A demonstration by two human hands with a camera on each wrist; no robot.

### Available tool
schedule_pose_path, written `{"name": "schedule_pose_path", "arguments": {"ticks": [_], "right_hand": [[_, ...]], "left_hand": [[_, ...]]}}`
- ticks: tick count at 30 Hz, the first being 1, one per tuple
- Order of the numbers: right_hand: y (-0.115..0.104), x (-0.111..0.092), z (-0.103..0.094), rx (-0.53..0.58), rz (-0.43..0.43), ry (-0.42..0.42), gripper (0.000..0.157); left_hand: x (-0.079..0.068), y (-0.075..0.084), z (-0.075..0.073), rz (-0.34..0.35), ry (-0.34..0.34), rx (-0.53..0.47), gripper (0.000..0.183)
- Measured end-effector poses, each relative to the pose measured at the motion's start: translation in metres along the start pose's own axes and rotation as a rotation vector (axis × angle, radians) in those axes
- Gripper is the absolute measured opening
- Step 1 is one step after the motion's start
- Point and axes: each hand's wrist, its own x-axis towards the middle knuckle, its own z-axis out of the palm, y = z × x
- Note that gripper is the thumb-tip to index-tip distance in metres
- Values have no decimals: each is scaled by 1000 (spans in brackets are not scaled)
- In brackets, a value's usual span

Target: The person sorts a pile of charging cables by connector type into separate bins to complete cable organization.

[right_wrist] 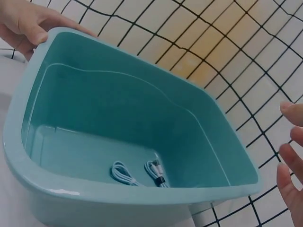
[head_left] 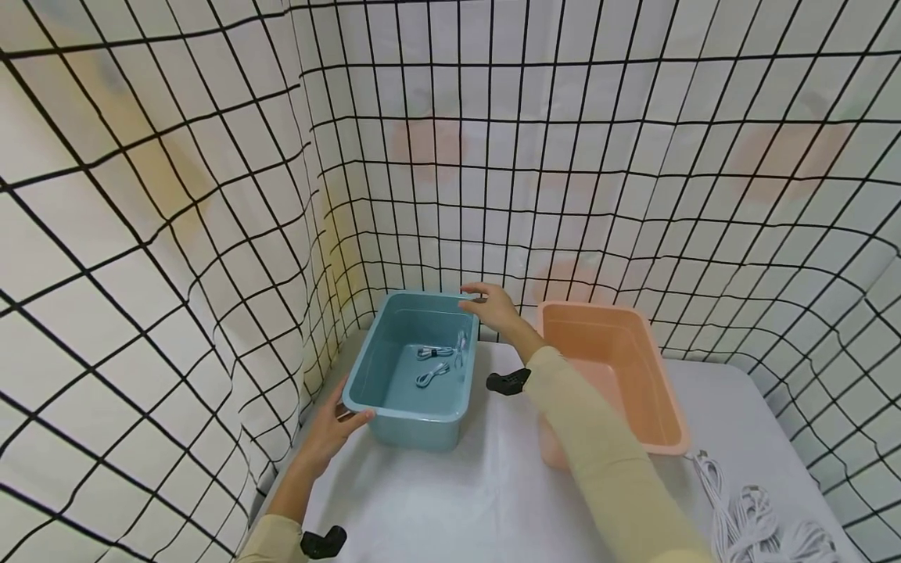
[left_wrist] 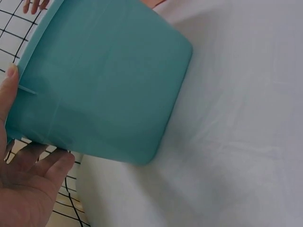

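Observation:
A blue plastic tub [head_left: 415,430] stands at the left of the white table. My left hand [head_left: 329,435] grips its near left corner, thumb on the rim and fingers beneath it, as the left wrist view also shows. By the far right corner is my right hand [head_left: 497,308], fingers spread and loosely bent; in the right wrist view those fingertips [right_wrist: 285,152] are apart from the rim. Two small coiled cables, one plain [right_wrist: 124,174] and one with a black tie [right_wrist: 156,173], lie on the tub's floor.
An orange tub [head_left: 665,391] stands to the right, partly behind my right forearm. Several bundles of white cable [head_left: 756,520] lie at the table's near right. Black netting [head_left: 493,168] over white sheeting encloses the table at the back and both sides.

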Motion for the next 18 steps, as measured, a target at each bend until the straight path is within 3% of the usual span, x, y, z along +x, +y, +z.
{"name": "schedule_pose_path", "arguments": {"ticks": [18], "right_hand": [[6,-14,-13,-40,-27,-24,42]], "left_hand": [[0,2,-2,-8,-10,6,99]]}}
